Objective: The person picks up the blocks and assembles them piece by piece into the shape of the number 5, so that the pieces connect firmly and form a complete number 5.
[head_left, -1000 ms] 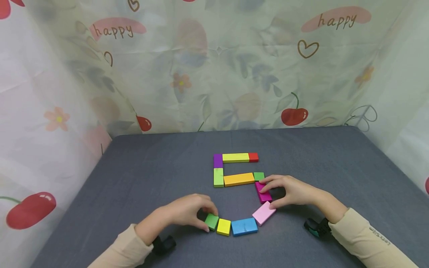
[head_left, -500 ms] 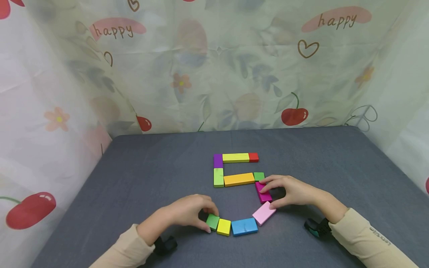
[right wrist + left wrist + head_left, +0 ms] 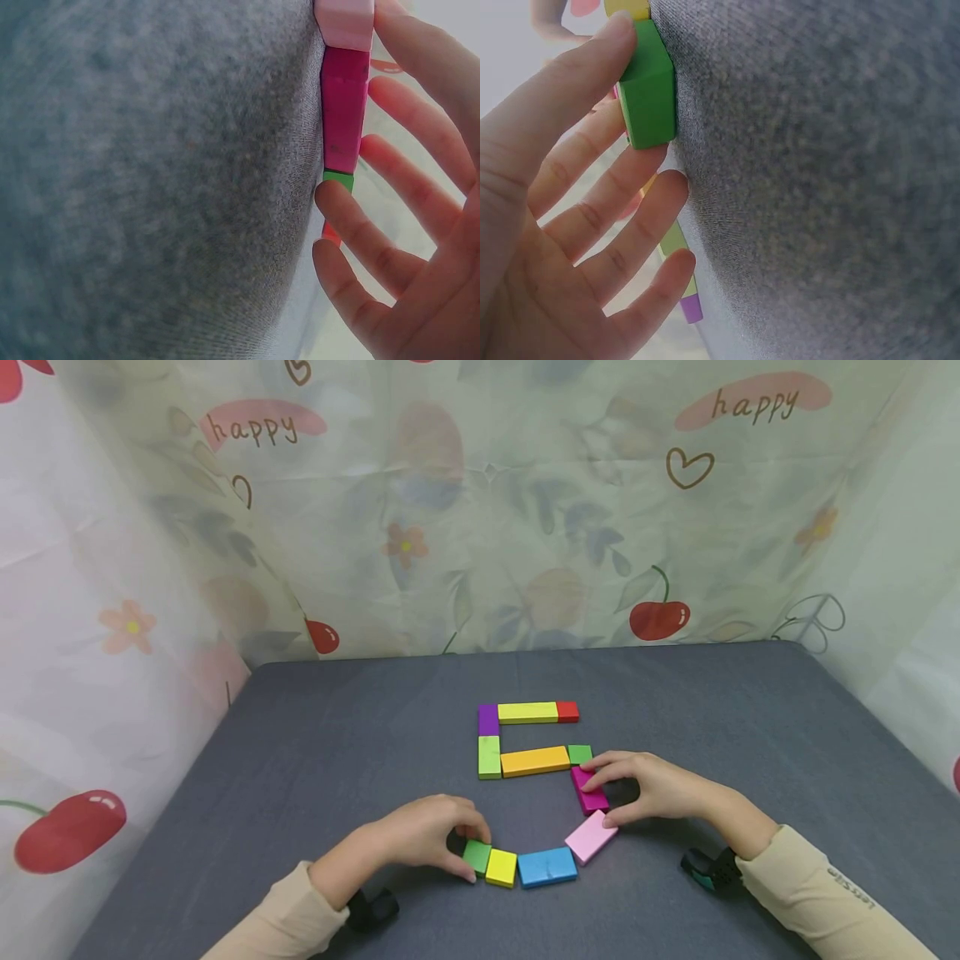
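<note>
My left hand (image 3: 423, 831) pinches a small green block (image 3: 477, 857) between thumb and fingers, at the left end of a curved row. That block touches a yellow block (image 3: 501, 868). A blue block (image 3: 547, 867) and a pink block (image 3: 591, 837) continue the row to the right. My right hand (image 3: 660, 787) rests lightly with fingertips on the magenta block (image 3: 589, 790), its thumb touching the pink one. In the right wrist view its fingers (image 3: 420, 187) are spread and relaxed, and the pink block (image 3: 345, 22) meets the magenta block (image 3: 345, 109).
Farther back, the shape goes on with a green block (image 3: 580, 755), an orange block (image 3: 535, 762), a lime block (image 3: 489, 757), a purple block (image 3: 488, 720), a long yellow-green block (image 3: 527, 713) and a red block (image 3: 567, 712). A grey cloth covers the table (image 3: 360, 718); patterned curtains surround it.
My left hand has slid slightly right with the green block, bringing it against the yellow block. The right hand and the other blocks have not visibly moved.
</note>
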`<action>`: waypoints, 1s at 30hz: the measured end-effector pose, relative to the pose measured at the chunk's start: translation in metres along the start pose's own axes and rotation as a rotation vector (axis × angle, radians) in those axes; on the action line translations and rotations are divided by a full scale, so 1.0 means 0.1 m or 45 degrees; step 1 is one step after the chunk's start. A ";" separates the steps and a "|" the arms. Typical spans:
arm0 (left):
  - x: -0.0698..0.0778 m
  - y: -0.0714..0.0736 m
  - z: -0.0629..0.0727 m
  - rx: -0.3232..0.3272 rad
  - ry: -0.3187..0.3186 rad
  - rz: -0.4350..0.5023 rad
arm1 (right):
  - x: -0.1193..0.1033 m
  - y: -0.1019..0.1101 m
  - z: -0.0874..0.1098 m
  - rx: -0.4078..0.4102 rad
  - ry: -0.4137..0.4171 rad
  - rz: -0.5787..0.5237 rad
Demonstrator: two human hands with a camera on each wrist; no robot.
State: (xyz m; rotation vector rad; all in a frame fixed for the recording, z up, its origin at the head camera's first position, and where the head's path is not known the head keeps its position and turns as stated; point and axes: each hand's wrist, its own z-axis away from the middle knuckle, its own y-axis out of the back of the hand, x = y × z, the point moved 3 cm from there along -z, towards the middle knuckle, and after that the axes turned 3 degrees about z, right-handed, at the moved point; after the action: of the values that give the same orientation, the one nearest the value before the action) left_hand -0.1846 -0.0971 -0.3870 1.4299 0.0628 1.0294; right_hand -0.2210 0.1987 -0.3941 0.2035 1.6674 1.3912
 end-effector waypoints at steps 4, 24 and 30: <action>0.00 0.00 0.00 -0.007 0.003 0.002 | 0.01 0.00 0.00 0.005 0.003 0.005; -0.04 0.29 0.09 0.140 -0.001 0.062 | -0.02 0.01 0.00 0.002 0.000 0.001; -0.06 0.49 0.15 0.303 0.041 0.016 | -0.04 0.05 0.01 0.012 0.016 0.021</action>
State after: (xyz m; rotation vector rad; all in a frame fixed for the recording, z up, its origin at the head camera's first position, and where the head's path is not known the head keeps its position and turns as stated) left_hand -0.2058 -0.1218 -0.3466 1.6297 0.2055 1.0830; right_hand -0.2203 0.1982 -0.3878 0.2145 1.6865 1.3995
